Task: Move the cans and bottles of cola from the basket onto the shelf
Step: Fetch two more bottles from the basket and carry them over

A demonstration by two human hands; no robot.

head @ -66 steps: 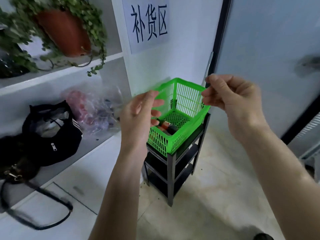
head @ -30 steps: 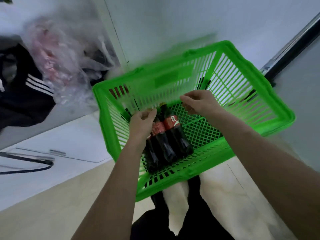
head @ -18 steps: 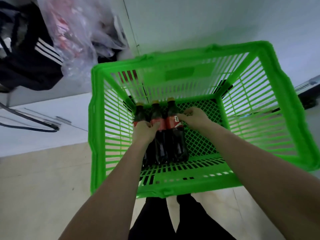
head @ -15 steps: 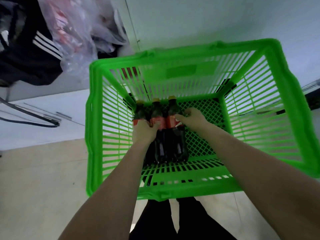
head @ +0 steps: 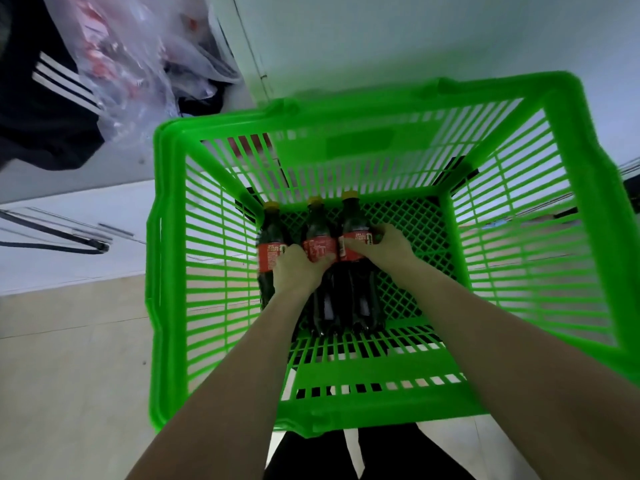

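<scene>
Because the three cola bottles (head: pixel 322 258) lie side by side in the green basket (head: pixel 221 258), the left hand (head: pixel 298 268) and right hand (head: pixel 384 245) curl their fingers (head: pixel 356 244) around the red labels to lift them together.

A green basket (head: pixel 166 271) fills the centre of the frame. On its mesh floor lie three cola bottles (head: pixel 320 237) side by side — caps toward the top. The left hand (head: pixel 298 270) grips the left pair, the right hand (head: pixel 384 245) the rightmost.
</scene>
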